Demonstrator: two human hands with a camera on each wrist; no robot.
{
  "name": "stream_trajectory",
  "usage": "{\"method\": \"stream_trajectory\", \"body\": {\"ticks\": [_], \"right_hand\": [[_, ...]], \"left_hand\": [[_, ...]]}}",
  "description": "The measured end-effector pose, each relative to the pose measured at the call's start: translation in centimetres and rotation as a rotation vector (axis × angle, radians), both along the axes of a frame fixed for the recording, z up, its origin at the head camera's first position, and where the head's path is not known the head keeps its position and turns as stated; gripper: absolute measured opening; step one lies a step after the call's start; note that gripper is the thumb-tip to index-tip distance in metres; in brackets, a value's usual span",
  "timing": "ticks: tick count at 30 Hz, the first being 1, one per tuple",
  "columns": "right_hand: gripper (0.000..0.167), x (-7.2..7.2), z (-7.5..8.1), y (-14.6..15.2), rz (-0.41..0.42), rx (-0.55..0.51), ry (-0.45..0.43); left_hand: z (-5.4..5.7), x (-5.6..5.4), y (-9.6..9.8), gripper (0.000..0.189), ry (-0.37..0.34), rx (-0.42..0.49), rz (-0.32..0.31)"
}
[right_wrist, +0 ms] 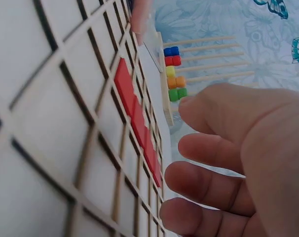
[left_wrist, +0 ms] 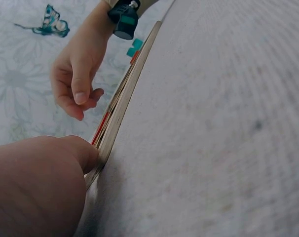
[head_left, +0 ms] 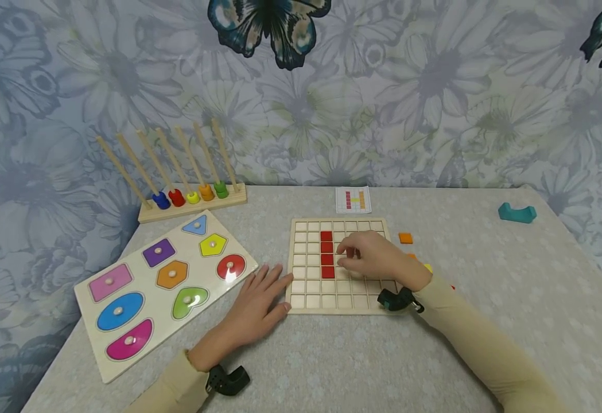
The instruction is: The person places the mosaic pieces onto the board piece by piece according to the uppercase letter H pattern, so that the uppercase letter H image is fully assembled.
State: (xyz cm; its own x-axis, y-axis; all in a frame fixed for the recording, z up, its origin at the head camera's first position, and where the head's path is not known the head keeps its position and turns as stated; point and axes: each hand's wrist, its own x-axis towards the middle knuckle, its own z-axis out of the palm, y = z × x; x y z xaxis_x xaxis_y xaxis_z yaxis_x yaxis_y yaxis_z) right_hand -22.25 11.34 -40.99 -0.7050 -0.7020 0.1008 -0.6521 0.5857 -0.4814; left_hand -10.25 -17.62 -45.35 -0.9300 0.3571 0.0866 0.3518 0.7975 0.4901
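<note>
A wooden grid board [head_left: 308, 301] lies flat on the table, with a column of several red square tiles [head_left: 326, 246] set in its cells. Just right of that column hovers my right hand [head_left: 375, 256], fingers loosely bent and thumb apart from them. In the right wrist view nothing sits between the fingers [right_wrist: 184, 180], and the red tiles [right_wrist: 137, 121] run beside them. My left hand [head_left: 259, 304] rests spread at the board's left edge, its thumb against the rim in the left wrist view. Right of the board are orange tiles [head_left: 406, 238] and a yellow tile [head_left: 428, 267], partly hidden by my right arm.
A printed pattern card [head_left: 353, 200] lies behind the board. To the left is a shape puzzle [head_left: 148, 344] with knobbed pieces. Behind it stands a peg rack [head_left: 239, 197] with coloured beads. A teal curved piece [head_left: 517, 213] lies at the far right, near the papered wall [head_left: 409, 115].
</note>
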Motion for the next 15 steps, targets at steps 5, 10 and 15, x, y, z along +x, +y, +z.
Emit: {"method": "stream_trajectory", "body": {"ticks": [5,10,15], "right_hand": [[0.019,-0.2,0.2,2.1,-0.033,-0.007,-0.007],[0.023,-0.2,0.6,5.3,-0.100,0.032,-0.014],[0.021,0.2,0.9,8.6,-0.179,0.076,-0.006]], "left_hand": [[-0.1,0.0,0.1,0.056,-0.020,-0.014,0.003],[-0.1,0.1,0.1,0.056,-0.023,-0.022,0.011],[-0.1,-0.1,0.0,0.056,-0.040,-0.031,0.011]]}}
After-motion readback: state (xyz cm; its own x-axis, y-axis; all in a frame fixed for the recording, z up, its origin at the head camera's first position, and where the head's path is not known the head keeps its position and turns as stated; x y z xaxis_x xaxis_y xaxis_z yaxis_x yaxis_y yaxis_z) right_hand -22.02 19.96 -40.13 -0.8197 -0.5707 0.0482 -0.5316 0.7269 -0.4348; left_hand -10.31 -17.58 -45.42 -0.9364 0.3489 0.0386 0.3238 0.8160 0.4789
